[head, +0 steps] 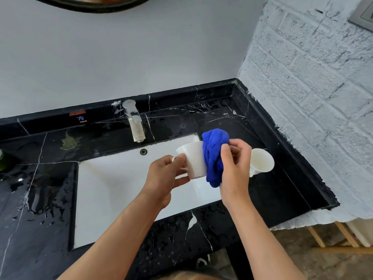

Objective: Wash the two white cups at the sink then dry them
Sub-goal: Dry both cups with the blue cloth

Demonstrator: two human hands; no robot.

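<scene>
Over the right part of the white sink [113, 184], my left hand [164, 176] holds a white cup [192, 160] by its handle, tilted on its side. My right hand [235, 166] grips a bunched blue cloth [214, 154] and presses it against the cup's right end, covering that end. The second white cup [261, 161] stands upright on the black counter just right of my right hand, partly hidden behind it.
A chrome faucet [134, 122] stands behind the sink. The black marble counter [40, 199] is wet with puddles on the left. A green object [3, 160] sits at the far left edge. A white brick wall [312, 98] bounds the counter on the right.
</scene>
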